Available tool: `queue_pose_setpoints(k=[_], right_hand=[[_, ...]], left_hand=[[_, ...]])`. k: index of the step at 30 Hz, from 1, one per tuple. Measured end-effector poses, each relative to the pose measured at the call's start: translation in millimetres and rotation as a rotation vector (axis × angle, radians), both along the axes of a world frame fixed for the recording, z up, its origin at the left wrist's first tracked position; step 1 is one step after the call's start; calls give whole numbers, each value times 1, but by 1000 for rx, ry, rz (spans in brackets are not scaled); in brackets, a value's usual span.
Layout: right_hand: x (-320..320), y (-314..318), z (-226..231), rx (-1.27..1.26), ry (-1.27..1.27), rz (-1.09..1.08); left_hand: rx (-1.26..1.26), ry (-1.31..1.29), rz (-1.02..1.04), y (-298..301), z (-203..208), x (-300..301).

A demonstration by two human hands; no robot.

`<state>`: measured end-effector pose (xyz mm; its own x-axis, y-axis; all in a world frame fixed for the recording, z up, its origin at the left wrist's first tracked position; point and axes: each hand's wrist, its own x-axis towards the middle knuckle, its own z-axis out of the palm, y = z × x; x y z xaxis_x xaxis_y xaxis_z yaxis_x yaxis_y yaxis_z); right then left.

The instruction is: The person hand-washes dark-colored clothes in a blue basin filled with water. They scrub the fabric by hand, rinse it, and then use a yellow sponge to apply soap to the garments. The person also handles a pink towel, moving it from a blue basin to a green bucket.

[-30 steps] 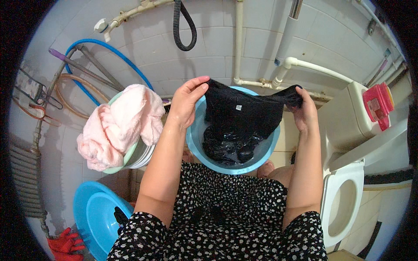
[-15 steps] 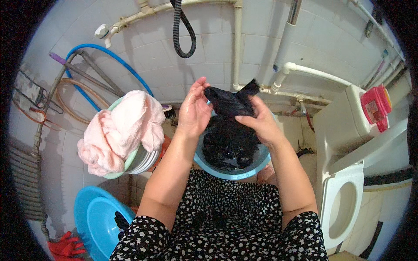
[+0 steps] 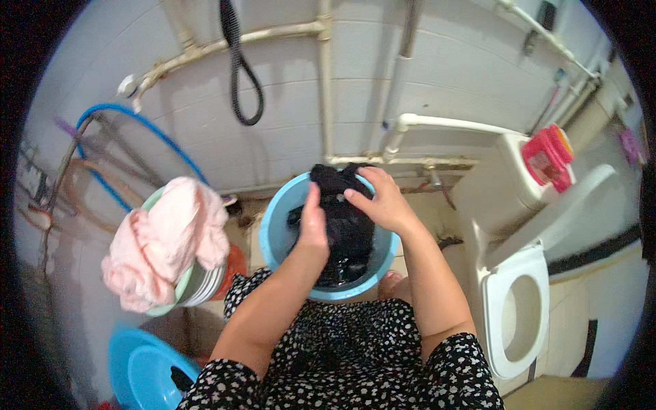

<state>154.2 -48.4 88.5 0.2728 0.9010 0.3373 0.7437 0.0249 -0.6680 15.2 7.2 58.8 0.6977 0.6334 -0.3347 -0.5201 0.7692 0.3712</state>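
A wet black cloth garment [image 3: 333, 179] hangs bunched over a light blue basin [image 3: 268, 236] between my knees and the wall; its exact kind does not show. My right hand [image 3: 386, 203] grips its right upper part, thumb in front and fingers round the far edge. Against the cloth's left side is my left hand [image 3: 314, 222], seen nearly edge-on with its visible fingers stretched upward. The cloth hides part of that hand. More dark, wet fabric lies in the basin below.
A pink towel [image 3: 167, 239] is heaped over a pale green bucket at the left. Below it stands a blue basin [image 3: 137, 362] with a small black item [image 3: 181, 378]. At the right are a white toilet [image 3: 497, 321] and a red container [image 3: 547, 160]. Pipes [image 3: 437, 123] run along the wall.
My hands and the black cloth have come down closer to the basin. My left hand has turned edge-on and now meets the cloth. The whole view has shifted.
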Motion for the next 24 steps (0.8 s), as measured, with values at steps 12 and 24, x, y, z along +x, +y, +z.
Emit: queue_pose_setpoints(k=[12, 24], right_hand=[[233, -114, 218, 94, -721, -879], [342, -117, 222, -740, -471, -928]], left_hand=[[2, -176, -11, 3, 11, -4], [-18, -154, -52, 6, 14, -8]])
